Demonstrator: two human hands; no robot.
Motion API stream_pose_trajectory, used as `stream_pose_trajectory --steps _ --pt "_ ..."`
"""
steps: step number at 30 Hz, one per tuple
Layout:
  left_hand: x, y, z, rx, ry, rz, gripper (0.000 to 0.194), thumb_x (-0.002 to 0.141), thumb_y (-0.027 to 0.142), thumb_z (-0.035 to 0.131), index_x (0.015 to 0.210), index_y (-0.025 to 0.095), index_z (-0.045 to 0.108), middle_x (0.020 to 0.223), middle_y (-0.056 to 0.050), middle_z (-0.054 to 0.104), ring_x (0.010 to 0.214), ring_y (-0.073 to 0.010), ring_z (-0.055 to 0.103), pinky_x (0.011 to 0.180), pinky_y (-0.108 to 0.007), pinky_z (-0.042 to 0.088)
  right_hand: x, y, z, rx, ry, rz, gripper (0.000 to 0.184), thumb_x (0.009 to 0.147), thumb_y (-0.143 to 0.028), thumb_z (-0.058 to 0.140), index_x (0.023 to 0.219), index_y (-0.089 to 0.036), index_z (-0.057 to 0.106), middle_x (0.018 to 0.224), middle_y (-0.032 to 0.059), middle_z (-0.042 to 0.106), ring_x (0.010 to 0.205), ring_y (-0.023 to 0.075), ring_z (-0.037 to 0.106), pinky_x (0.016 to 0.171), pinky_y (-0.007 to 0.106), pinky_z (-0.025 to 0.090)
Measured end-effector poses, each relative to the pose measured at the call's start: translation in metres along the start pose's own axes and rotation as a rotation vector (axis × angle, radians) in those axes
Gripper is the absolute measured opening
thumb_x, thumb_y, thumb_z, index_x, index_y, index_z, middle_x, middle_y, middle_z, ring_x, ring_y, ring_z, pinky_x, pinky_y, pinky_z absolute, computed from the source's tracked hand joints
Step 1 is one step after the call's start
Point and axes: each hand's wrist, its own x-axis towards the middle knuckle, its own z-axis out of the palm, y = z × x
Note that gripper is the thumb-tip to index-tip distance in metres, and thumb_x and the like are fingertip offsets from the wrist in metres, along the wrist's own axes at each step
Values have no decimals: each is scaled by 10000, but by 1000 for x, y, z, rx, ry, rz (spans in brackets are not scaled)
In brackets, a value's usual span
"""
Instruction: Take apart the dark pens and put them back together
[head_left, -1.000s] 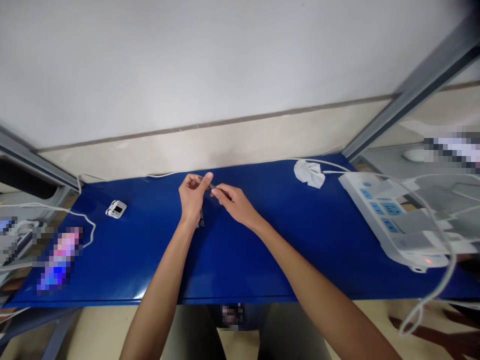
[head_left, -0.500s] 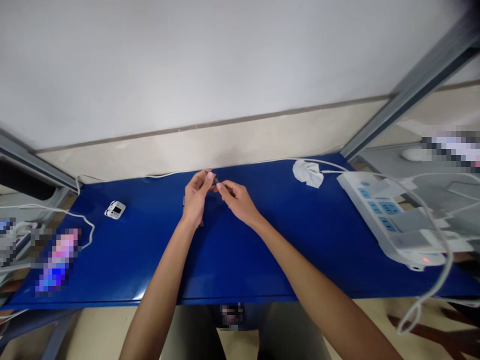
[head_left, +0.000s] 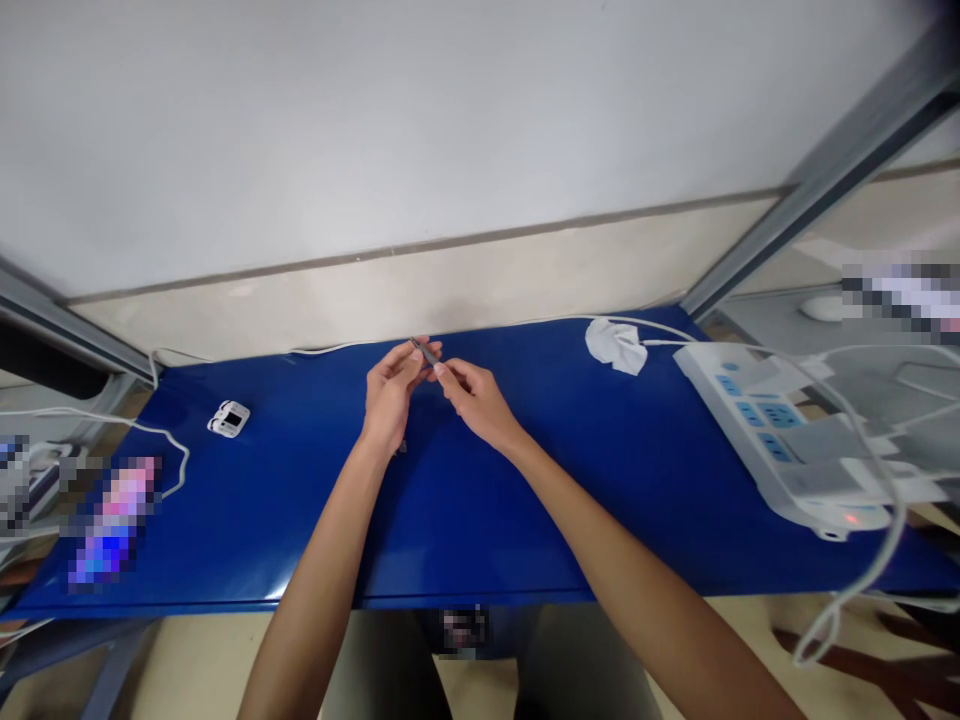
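Near the back edge of the blue table (head_left: 480,520), my two hands meet over a small, slim dark-grey piece (head_left: 428,351) that looks like a nail clipper, though it is too small to be sure. My left hand (head_left: 388,395) has its thumb against the piece's far end, fingers curled behind it. The near end is pinched between thumb and fingers of my right hand (head_left: 477,400). Partly hidden by my left wrist, a small greyish object (head_left: 403,447) lies on the table; I cannot make out its kind.
To the left are a small white case with a dark screen (head_left: 229,419) and a blurred-out phone-like object (head_left: 114,522). A crumpled white tissue (head_left: 616,346) lies at the back right, near a white power strip (head_left: 739,415) with cables. A pale wall (head_left: 420,280) rises behind the table.
The grey piece now shows more of its length between my fingers, and my left fingers have opened a little around it. Both arms stay nearly in place.
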Motion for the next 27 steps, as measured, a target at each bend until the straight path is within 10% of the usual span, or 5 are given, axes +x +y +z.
stream_pose_trajectory --steps 27 --pt "0 -7 1 75 133 42 278 805 427 885 949 211 785 1000 -65 766 956 -190 721 854 -319 558 1 18 -1 -154 -43 -75 264 1041 -497 591 999 -254 497 892 14 682 802 191 646 734 330 465"
